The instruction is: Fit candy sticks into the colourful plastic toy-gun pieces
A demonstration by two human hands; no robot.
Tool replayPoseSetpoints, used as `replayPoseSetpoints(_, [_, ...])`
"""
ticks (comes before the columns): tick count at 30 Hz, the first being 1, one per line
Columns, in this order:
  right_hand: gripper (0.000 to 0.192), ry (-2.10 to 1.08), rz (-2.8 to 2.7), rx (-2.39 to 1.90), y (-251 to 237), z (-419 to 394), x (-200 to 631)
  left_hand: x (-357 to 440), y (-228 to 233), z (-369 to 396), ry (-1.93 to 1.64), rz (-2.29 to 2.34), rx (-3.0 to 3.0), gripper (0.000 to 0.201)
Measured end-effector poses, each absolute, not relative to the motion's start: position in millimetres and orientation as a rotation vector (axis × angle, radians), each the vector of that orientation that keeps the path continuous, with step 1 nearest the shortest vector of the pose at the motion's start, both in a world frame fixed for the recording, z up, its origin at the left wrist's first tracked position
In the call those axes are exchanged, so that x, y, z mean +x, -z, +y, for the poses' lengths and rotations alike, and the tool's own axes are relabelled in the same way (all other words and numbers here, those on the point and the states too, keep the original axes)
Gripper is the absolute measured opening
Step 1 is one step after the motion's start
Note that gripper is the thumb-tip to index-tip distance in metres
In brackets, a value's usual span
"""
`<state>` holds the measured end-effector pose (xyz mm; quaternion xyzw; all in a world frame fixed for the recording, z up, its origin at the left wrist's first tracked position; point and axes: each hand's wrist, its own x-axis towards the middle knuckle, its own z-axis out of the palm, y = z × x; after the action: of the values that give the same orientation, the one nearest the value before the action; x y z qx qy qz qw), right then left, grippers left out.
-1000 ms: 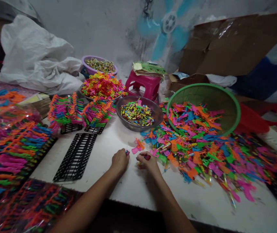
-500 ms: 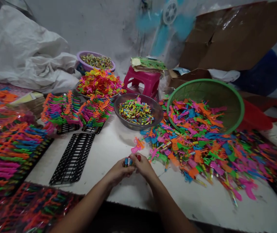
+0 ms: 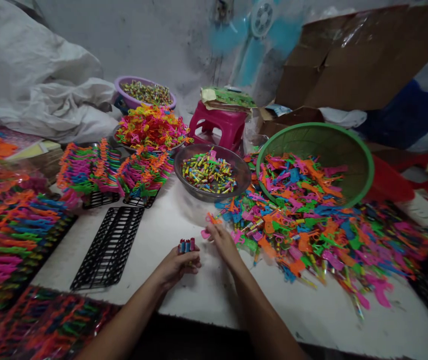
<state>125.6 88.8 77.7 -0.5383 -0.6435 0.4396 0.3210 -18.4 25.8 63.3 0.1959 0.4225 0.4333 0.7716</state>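
Note:
Several small tubes with shiny blue and red wrapping [image 3: 186, 245] stand upright in my left hand [image 3: 178, 265], which is closed around them above the white table. My right hand [image 3: 222, 241] is stretched forward, its fingertips at a small pink and orange pair of toy pistols [image 3: 214, 218] at the left edge of the big pile. Whether the fingers have gripped either one is hard to see; they look extended. The pile of coloured plastic toy pistols [image 3: 304, 225] spreads to the right, with shiny tubes among them.
A grey bowl of small tubes [image 3: 179, 172] stands ahead, beside a tipped green basket [image 3: 367, 165]. To the left lie black plastic racks [image 3: 106, 250] and racks filled with toy pistols [image 3: 18, 240]. A pink stool [image 3: 217, 122] and a fan [image 3: 253, 50] are behind.
My hands were together around the tubes; now they are apart. The right has moved forward to the pink and orange toys, while the left has shifted slightly left with the tubes.

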Motion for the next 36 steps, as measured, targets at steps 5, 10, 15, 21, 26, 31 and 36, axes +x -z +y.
replayPoseSetpoints(5, [0.026, -0.557, -1.728, -1.792, -65.6, 121.7, 140.9, -22.5, -60.5, 31.1, -1.147, 1.142, 0.532, 0.027])
replayPoseSetpoints(10, [0.028, -0.844, -1.695, -1.633, -59.3, 106.4, 129.7, -10.9, -60.9, 38.3, -1.316, 1.287, 0.587, 0.029])
replayPoseSetpoints(15, [0.037, -1.281, -1.353, -1.223, -86.0, 79.6, 134.7, -14.6, -73.6, 40.2, -1.245, 1.083, 0.327, 0.021])
replayPoseSetpoints(21, [0.044, -1.471, -1.191, -0.941, -81.1, 64.1, 143.3, -20.4, -90.2, 28.0, -0.968, 0.805, 0.164, 0.017])
replayPoseSetpoints(26, [0.036, -1.608, -1.087, -0.92, -83.9, 53.2, 125.3, -5.2, -91.7, 18.7, -0.916, 0.885, 0.375, 0.023])
replayPoseSetpoints(31, [0.033, -1.327, -1.183, -1.17, -98.1, 50.6, 126.0, -5.6, -96.0, 17.6, -1.076, 1.086, 0.697, 0.038])
replayPoseSetpoints(36, [0.032, -1.209, -1.357, -1.254, -94.3, 41.1, 123.2, -10.9, -102.7, 16.2, -1.074, 1.164, 0.803, 0.033])
